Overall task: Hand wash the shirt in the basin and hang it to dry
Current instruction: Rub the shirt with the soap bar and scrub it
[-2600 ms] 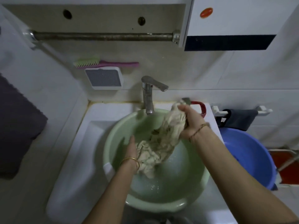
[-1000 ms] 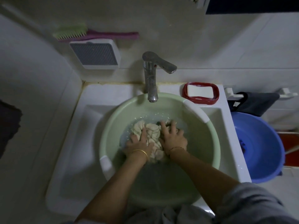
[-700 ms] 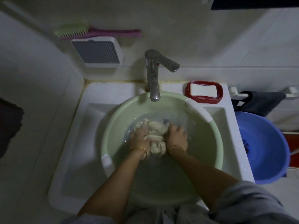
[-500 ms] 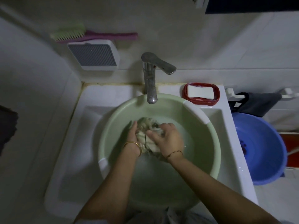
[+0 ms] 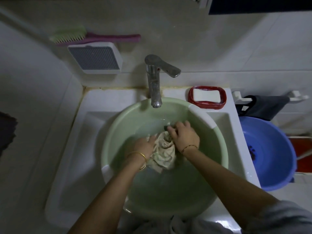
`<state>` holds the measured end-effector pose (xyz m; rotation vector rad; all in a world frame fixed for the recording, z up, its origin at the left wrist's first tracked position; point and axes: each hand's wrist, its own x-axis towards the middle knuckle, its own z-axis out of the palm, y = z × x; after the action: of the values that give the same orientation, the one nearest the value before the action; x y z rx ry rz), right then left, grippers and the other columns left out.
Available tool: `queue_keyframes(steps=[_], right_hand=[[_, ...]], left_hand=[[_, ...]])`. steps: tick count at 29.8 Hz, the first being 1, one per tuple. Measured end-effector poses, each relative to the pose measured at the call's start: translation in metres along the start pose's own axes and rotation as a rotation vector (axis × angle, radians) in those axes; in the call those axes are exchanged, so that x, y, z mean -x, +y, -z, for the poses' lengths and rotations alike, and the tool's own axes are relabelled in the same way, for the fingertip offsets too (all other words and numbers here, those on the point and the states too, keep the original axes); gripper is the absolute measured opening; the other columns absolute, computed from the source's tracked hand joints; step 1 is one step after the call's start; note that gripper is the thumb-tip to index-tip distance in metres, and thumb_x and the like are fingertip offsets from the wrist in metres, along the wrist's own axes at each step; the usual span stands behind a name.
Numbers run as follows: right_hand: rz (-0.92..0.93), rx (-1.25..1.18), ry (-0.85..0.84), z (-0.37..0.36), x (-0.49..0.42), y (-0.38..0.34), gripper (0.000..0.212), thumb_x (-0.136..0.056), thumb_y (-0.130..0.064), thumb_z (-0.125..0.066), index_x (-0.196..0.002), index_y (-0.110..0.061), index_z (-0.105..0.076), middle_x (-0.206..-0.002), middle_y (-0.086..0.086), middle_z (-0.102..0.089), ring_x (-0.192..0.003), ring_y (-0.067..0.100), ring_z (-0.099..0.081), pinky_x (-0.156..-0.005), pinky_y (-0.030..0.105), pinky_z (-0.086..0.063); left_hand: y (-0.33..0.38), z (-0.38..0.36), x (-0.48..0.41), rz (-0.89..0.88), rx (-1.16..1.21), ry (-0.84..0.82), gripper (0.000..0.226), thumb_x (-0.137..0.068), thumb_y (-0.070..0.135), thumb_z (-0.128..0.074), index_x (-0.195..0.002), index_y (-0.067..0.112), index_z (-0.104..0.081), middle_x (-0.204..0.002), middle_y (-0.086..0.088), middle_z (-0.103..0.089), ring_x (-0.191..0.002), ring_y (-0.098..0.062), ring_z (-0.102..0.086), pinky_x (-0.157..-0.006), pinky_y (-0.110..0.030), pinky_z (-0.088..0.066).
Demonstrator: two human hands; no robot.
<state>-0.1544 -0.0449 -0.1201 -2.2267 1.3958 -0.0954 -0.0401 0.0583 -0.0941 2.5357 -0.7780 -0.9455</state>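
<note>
Cream crumpled wet shirt (image 5: pixel 163 154) bunched at centre of frame, in shallow water inside pale green round plastic basin (image 5: pixel 116 125). Right hand (image 5: pixel 184 136) curled over bundle's upper right, gripping. Left hand (image 5: pixel 143 146) against bundle's left side; grip cannot be told. Likely soft, limp, water-heavy, slippery. Best taken by thick bunched folds, both hands.
</note>
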Motion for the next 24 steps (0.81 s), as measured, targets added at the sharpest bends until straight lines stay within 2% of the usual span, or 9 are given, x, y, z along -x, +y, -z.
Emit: queue_keyframes(steps=[2,4,6,9,11,15,18,20,24], right_hand=[[-0.074,0.100,-0.104,-0.006,-0.006,0.016,0.037,-0.097,-0.047,-0.035,-0.118,-0.020,-0.049,-0.123,0.010,-0.042,-0.099,0.035,-0.056,-0.079,0.042,-0.050],[-0.121,0.202,-0.195,-0.014,-0.005,0.020,0.039,-0.100,-0.042,-0.031,-0.133,-0.023,-0.037,-0.137,0.011,-0.033,-0.101,0.037,-0.057,-0.076,0.043,-0.051],[-0.110,0.310,-0.268,-0.031,0.005,0.012,0.050,-0.101,-0.030,-0.032,-0.147,-0.024,-0.014,-0.148,0.014,-0.019,-0.109,0.040,-0.054,-0.075,0.044,-0.051],[0.145,0.522,-0.378,-0.056,0.022,0.005,0.055,-0.101,-0.015,-0.027,-0.150,-0.018,-0.003,-0.156,0.015,0.000,-0.125,0.046,-0.037,-0.081,0.048,-0.052],[0.246,0.618,-0.386,-0.056,0.017,0.012,0.053,-0.101,-0.025,-0.029,-0.149,-0.022,-0.007,-0.153,0.012,-0.006,-0.124,0.044,-0.034,-0.074,0.044,-0.052],[0.003,0.506,-0.317,-0.033,0.003,0.009,0.048,-0.095,-0.024,-0.044,-0.139,-0.022,-0.027,-0.142,0.014,-0.026,-0.120,0.037,-0.038,-0.079,0.043,-0.051],[-0.021,0.391,-0.491,-0.025,-0.004,-0.006,0.052,-0.086,-0.045,-0.051,-0.130,-0.018,-0.047,-0.137,0.013,-0.037,-0.123,0.035,-0.039,-0.097,0.046,-0.041],[-0.098,0.198,-0.554,-0.012,-0.011,-0.013,0.053,-0.079,-0.058,-0.050,-0.110,-0.016,-0.061,-0.121,0.011,-0.055,-0.110,0.030,-0.051,-0.092,0.038,-0.043],[-0.121,-0.294,-0.693,0.018,-0.009,-0.008,0.033,-0.085,-0.028,-0.063,-0.106,-0.003,-0.063,-0.099,0.010,-0.061,-0.090,0.018,-0.053,-0.076,0.024,-0.043]], left_hand=[[-0.015,0.003,-0.003,0.049,-0.300,-0.003,0.051,-0.094,0.049,-0.037,-0.131,0.015,-0.045,-0.135,-0.018,-0.047,-0.119,-0.035,-0.051,-0.096,-0.038,-0.044],[-0.018,-0.004,-0.002,0.087,-0.609,-0.087,0.063,-0.096,0.044,-0.035,-0.149,0.024,-0.008,-0.150,-0.022,-0.014,-0.131,-0.042,-0.033,-0.102,-0.049,-0.038],[-0.010,-0.019,-0.001,-0.067,-0.843,-0.077,0.079,-0.093,0.041,-0.041,-0.149,0.027,0.013,-0.154,-0.021,0.010,-0.139,-0.047,-0.007,-0.106,-0.064,-0.022],[-0.008,-0.036,-0.005,-0.231,-0.892,-0.112,0.096,-0.086,0.040,-0.051,-0.147,0.018,0.021,-0.156,-0.016,0.010,-0.143,-0.039,0.006,-0.111,-0.065,0.000],[-0.021,-0.049,-0.007,-0.156,-0.935,-0.174,0.093,-0.090,0.040,-0.047,-0.146,0.012,0.021,-0.156,-0.017,0.010,-0.144,-0.038,0.004,-0.111,-0.063,0.002],[-0.025,-0.055,0.004,-0.147,-0.987,-0.348,0.084,-0.092,0.042,-0.044,-0.149,0.009,0.009,-0.154,-0.026,0.006,-0.142,-0.043,-0.002,-0.112,-0.062,-0.002],[-0.009,-0.026,-0.002,-0.198,-0.725,-0.454,0.071,-0.084,0.033,-0.058,-0.145,0.020,-0.025,-0.150,-0.017,-0.022,-0.137,-0.038,-0.023,-0.112,-0.048,-0.024],[-0.005,-0.012,-0.013,-0.181,-0.503,-0.488,0.045,-0.089,0.032,-0.053,-0.132,0.018,-0.047,-0.137,-0.011,-0.045,-0.123,-0.030,-0.044,-0.096,-0.033,-0.038],[-0.007,-0.011,-0.019,-0.089,-0.412,-0.217,0.041,-0.098,0.038,-0.033,-0.122,0.008,-0.046,-0.128,-0.017,-0.054,-0.116,-0.034,-0.052,-0.092,-0.035,-0.039]])
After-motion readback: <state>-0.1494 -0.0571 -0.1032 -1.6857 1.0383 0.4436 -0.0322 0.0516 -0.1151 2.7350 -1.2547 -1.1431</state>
